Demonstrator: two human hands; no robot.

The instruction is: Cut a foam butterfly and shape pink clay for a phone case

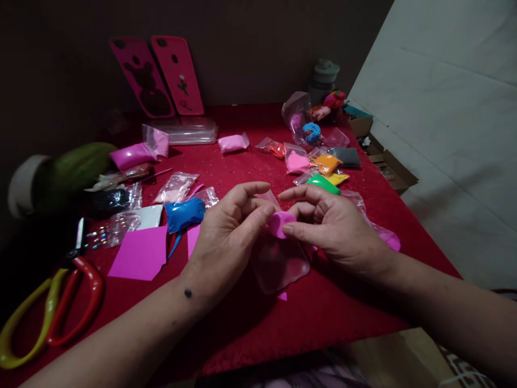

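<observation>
A small round pink piece (281, 223) is pinched between my two hands; whether it is modelling clay or paper I cannot tell. My left hand (232, 231) grips its left edge with thumb and forefinger. On the right side, my right hand (329, 223) presses it with the thumb in front and fingers behind. Under my hands a clear phone case (283, 269) lies flat on the red cloth (250, 328). A tiny pink scrap (282, 296) rests just below the case. To the left of my hands are a pink paper sheet (139, 253) and a blue clay packet (184, 214).
Scissors (75, 291) with yellow and red handles lie at the left. Two decorated phone cases (177, 75) lean against the back wall. Small packets of pink (233, 143), orange (325, 163) and green clay (323, 184) are scattered behind my hands. A bottle (324, 75) stands at the back right.
</observation>
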